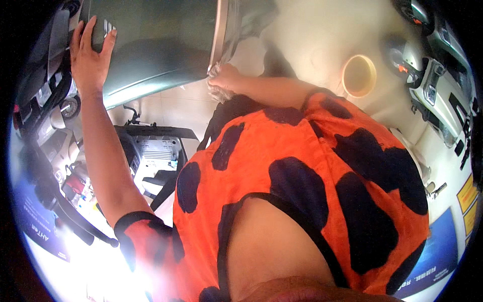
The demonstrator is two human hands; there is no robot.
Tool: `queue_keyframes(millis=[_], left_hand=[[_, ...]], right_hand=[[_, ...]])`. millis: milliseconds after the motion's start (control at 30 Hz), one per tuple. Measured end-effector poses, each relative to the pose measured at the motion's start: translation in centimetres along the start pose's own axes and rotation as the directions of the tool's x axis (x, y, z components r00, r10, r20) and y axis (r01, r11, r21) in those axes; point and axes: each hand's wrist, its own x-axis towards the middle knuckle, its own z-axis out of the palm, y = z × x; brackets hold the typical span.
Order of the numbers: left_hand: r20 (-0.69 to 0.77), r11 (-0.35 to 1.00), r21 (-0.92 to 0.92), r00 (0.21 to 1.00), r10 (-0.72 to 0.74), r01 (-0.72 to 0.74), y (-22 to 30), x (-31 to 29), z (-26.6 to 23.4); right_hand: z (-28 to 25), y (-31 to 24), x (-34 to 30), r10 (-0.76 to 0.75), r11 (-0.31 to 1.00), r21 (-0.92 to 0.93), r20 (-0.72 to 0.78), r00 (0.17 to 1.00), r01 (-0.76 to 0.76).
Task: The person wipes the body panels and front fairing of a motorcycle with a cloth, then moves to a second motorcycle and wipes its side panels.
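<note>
**Fingers (88, 33) of the left hand spread on a dark panel; those of the right hand bunched around a cloth**

Left hand (91, 68): fingers apart, thumb out to the side, laid on the glossy dark green panel (156, 45) close to its left edge; nothing grasped.

Right hand (227, 78): fingers closed on a crumpled, pale cloth (220, 93) at the panel's lower right corner, beside the lower end of a light edge strip (219, 35). Firm contact of cloth with panel: cannot tell.

Panel position: upper left of view, running out of frame at the top.

Surroundings: 1 pale yellow bucket (358, 75) on the floor (312, 38), beyond the right forearm and well apart from the cloth. At right, a white scooter (437, 95). At left, a small wheel (69, 107) near the left forearm. Below the panel, a ribbed light tray-like part (158, 147) with black surrounds. 2 blue boards (436, 254), 1 low on each side; yellow notices (468, 199) at far right.

Obstructions: the orange-and-black shirt (251, 146) covers most of the lower middle; the left forearm hides part of the clutter behind it; glare washes out the lower left.
</note>
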Motion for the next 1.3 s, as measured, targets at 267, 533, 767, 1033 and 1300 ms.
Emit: queue_keyframes(millis=[267,533,767,1033,1300], left_hand=[[0.053,0.999,-0.016,0.997,-0.049,0.05,1.0,0.2,-0.9],[0.09,0.996,0.017,0.992,-0.093,0.092,0.9,0.5,-1.0],[0.108,0.994,-0.048,0.989,-0.096,0.101,1.4,1.0,-1.2],[0.083,0.997,-0.03,0.994,-0.074,0.077,0.7,0.9,-1.5],[0.089,0.994,-0.018,0.99,-0.105,0.107,0.7,0.9,-0.9]], right_hand=[[-9.8,-4.4,1.3,-0.115,0.751,0.527,-0.488,0.865,0.398],[-11.5,-6.4,7.9,-0.815,0.573,-0.442,-0.391,0.427,0.69],[-13.0,-16.2,6.6,-0.838,0.508,-0.435,-0.448,0.311,0.743],[-14.6,-20.3,8.7,-0.988,-0.143,-0.549,0.126,-0.087,0.824],[-15.4,-19.9,10.3,-0.913,0.32,-0.587,-0.4,0.078,0.744]])
